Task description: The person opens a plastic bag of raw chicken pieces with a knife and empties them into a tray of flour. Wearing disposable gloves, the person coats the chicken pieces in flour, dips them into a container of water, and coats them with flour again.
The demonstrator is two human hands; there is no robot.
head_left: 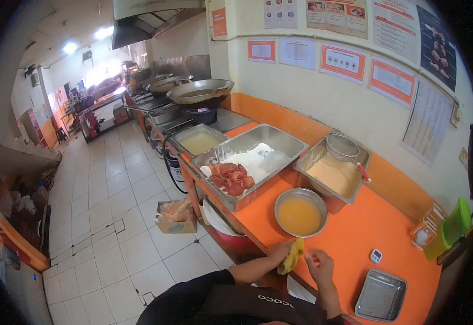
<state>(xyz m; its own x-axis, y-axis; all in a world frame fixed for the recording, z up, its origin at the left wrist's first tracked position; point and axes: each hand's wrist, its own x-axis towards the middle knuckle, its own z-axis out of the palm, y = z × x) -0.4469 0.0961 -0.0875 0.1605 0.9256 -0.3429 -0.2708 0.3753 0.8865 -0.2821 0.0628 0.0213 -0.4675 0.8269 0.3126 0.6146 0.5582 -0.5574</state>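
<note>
My left hand (pixel 280 252) is closed on a crumpled yellow cloth (pixel 291 257) at the front edge of the orange table. Just to its right, my right hand (pixel 321 266) is raised with loosely bent fingers apart and nothing visible in it. Beyond both hands sits a round metal bowl (pixel 323 223) of orange-yellow liquid. Farther back, a large steel tray (pixel 296 145) holds white flour (pixel 258 162), with red marinated meat (pixel 229 179) piled at its near left end. Beside it, a deep steel pan (pixel 338 203) contains beige powder, and a red-handled sieve (pixel 342 146) rests on its rim.
A shallow metal tray (pixel 381 295), a small white timer (pixel 376 255) and green containers (pixel 457 223) are on the right. A pan of cloudy liquid (pixel 199 142) stands back left, before large woks (pixel 201 91). On the tiled floor is a cardboard box (pixel 175 223).
</note>
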